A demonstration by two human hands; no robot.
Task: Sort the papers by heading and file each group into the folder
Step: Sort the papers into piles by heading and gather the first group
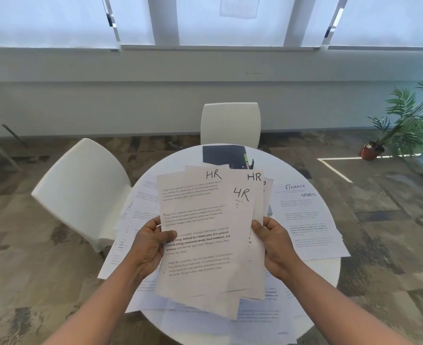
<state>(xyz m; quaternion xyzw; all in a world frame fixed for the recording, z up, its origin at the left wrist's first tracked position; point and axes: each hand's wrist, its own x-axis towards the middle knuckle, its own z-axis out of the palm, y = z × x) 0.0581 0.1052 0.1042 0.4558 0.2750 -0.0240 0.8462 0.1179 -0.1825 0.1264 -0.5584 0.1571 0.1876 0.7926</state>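
Low in the frame, the left hand (148, 245) and the right hand (272, 241) each pinch a side edge of a fanned stack of sheets (205, 235) marked HR, held above the round table (325, 272). The fan is loose (corners splayed), so a sheet could slip out if either grip eases. Loose papers (302, 220) headed Finance and Sports lie at centre right, and the dark folder (220, 154) waits beyond, upper centre.
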